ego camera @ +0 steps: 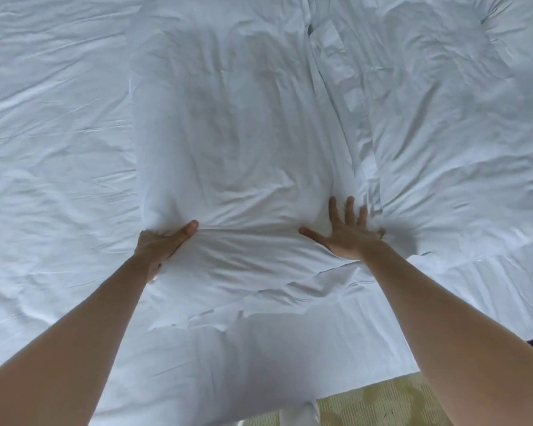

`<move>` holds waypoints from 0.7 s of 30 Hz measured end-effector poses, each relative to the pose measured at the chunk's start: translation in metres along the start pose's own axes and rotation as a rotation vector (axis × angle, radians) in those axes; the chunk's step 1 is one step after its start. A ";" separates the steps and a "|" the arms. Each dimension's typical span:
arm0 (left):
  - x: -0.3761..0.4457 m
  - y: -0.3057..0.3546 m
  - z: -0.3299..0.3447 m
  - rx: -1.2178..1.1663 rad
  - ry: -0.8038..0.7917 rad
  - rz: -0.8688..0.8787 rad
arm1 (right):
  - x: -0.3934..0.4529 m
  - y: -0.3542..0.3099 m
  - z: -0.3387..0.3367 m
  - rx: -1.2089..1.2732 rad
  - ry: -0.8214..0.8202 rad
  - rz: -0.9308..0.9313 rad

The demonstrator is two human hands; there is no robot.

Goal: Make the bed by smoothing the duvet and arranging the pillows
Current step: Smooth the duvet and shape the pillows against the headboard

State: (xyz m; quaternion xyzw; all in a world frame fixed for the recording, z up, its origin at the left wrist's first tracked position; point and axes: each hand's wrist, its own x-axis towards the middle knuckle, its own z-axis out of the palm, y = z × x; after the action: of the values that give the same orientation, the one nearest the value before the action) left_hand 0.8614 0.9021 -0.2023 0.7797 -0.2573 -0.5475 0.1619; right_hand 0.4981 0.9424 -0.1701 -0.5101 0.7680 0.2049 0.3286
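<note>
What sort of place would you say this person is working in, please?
Probably a bedroom, possibly a hotel room: a white pillow under both hands, a second pillow beside it, wrinkled white bedding, and patterned carpet at the bed's edge.

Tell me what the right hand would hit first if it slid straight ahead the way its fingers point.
The right hand lies flat on the near end of the middle pillow, fingers pointing up the bed. Sliding on, it would likely ride along that pillow's right edge, into the crease beside the second pillow; depth is unclear.
</note>
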 end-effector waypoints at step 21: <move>-0.281 0.226 0.204 0.218 0.382 0.658 | -0.093 0.091 -0.081 1.849 0.223 -0.396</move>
State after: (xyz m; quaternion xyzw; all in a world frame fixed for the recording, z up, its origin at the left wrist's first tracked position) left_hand 0.5445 0.8866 0.0635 0.7560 -0.5152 -0.2811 0.2899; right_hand 0.4157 0.9862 -0.0491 -0.1855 0.5524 -0.5930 0.5557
